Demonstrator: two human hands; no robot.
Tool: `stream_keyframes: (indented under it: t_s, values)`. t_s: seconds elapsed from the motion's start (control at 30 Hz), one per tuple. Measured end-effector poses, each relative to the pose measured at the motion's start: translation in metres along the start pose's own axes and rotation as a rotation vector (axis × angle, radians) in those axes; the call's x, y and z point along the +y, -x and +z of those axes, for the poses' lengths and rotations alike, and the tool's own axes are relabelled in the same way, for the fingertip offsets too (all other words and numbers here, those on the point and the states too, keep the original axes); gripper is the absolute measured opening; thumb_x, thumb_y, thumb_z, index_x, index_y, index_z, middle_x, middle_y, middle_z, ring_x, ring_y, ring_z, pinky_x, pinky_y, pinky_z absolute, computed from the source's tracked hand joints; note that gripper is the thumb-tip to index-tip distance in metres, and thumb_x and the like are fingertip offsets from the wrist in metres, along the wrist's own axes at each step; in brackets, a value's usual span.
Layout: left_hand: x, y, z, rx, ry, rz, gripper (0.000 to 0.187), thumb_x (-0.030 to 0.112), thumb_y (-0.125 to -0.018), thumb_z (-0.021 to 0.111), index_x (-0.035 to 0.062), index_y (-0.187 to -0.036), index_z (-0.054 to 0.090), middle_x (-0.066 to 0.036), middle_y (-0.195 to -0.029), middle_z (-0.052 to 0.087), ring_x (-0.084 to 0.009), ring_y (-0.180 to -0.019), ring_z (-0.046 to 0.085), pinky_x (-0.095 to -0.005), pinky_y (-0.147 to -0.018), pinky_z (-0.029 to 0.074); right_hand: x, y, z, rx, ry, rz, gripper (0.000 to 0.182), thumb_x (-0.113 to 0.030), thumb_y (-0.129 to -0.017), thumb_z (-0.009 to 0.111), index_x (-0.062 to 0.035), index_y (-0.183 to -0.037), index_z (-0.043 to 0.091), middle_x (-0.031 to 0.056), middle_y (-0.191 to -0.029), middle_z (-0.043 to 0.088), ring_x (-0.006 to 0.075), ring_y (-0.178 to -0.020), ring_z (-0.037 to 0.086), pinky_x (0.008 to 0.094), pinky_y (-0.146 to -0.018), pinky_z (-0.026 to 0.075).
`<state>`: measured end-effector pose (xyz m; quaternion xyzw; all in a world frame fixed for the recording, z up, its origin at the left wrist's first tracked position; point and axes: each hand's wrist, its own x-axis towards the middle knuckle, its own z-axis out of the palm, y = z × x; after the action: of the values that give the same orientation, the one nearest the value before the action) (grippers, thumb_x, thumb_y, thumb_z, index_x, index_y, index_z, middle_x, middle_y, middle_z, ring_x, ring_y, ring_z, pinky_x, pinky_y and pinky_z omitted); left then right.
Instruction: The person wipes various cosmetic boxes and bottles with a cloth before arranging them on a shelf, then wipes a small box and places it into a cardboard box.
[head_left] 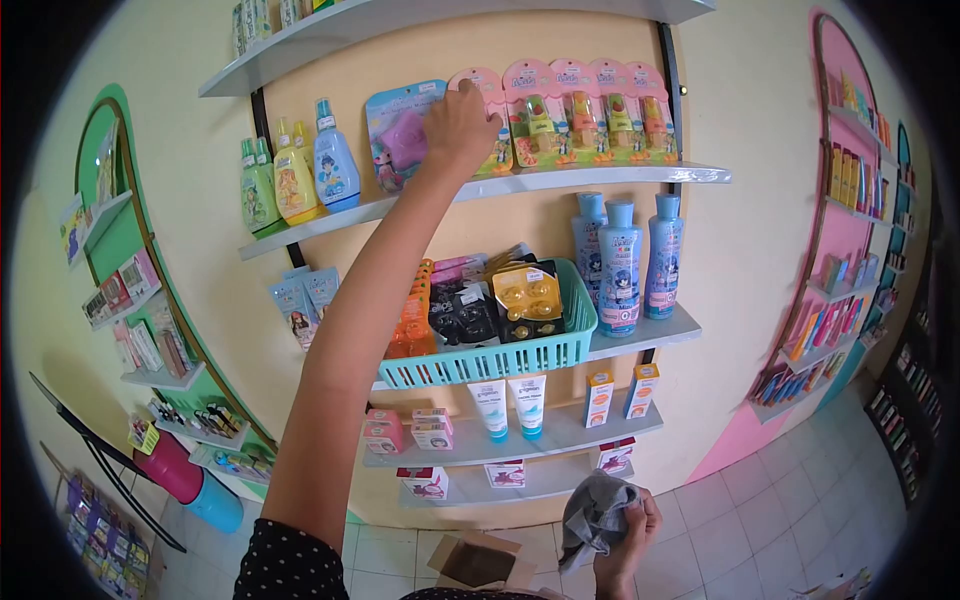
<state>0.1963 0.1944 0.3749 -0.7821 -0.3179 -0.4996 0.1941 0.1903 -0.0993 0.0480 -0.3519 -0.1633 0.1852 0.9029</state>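
Observation:
My left hand (pixel 462 128) reaches up to the upper shelf, its fingers closed at the top of a pink blister card (pixel 497 95). The hand hides part of that card. Just left of it stands a blue card (pixel 388 107) with a purple item on it. Several matching pink cards (pixel 581 108) with small tubes line up to the right. Low in front of me, my right hand (pixel 632 530) is closed around a crumpled grey cloth (pixel 597 515).
Spray bottles (pixel 296 180) stand left on the upper shelf (pixel 560 182). Below are a teal basket (pixel 490 362) of packets, blue bottles (pixel 620 265), tubes (pixel 490 408) and small boxes (pixel 432 429). An open cardboard box (pixel 510 563) lies on the tiled floor. Wall niches flank both sides.

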Motion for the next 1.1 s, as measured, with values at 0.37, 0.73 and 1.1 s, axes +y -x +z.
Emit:
stream_keyframes:
  t_s: [0.37, 0.73, 1.1]
  values:
    - [0.002, -0.001, -0.002, -0.008, -0.099, -0.066, 0.046, 0.034, -0.068, 0.060, -0.0043, -0.092, 0.049, -0.020, -0.083, 0.057, -0.0331, -0.078, 0.058, -0.0394, -0.065, 0.048, 0.003, -0.006, 0.000, -0.005, 0.012, 0.045, 0.018, -0.011, -0.072, 0.052, 0.0041, -0.079, 0.055, 0.0068, -0.074, 0.056, 0.0115, -0.068, 0.050, 0.0223, -0.066, 0.039]
    - [0.035, 0.001, -0.034, 0.143, -0.114, 0.077, 0.044, 0.040, -0.072, 0.056, -0.0015, -0.086, 0.054, -0.018, -0.072, 0.058, -0.0324, -0.071, 0.059, -0.0396, -0.062, 0.047, 0.007, -0.011, -0.001, 0.037, -0.001, 0.061, 0.017, -0.010, -0.071, 0.052, 0.0046, -0.079, 0.055, 0.0068, -0.072, 0.056, 0.0112, -0.065, 0.050, 0.0218, -0.064, 0.040]
    - [0.055, -0.017, 0.015, -0.021, -0.086, 0.055, 0.040, 0.039, -0.068, 0.058, -0.0005, -0.073, 0.061, -0.017, -0.072, 0.060, -0.0291, -0.071, 0.060, -0.0385, -0.059, 0.048, 0.017, -0.004, -0.032, -0.029, 0.108, 0.089, 0.028, -0.016, -0.078, 0.047, 0.0004, -0.100, 0.050, 0.0104, -0.097, 0.051, 0.0196, -0.080, 0.052, 0.0273, -0.064, 0.046]
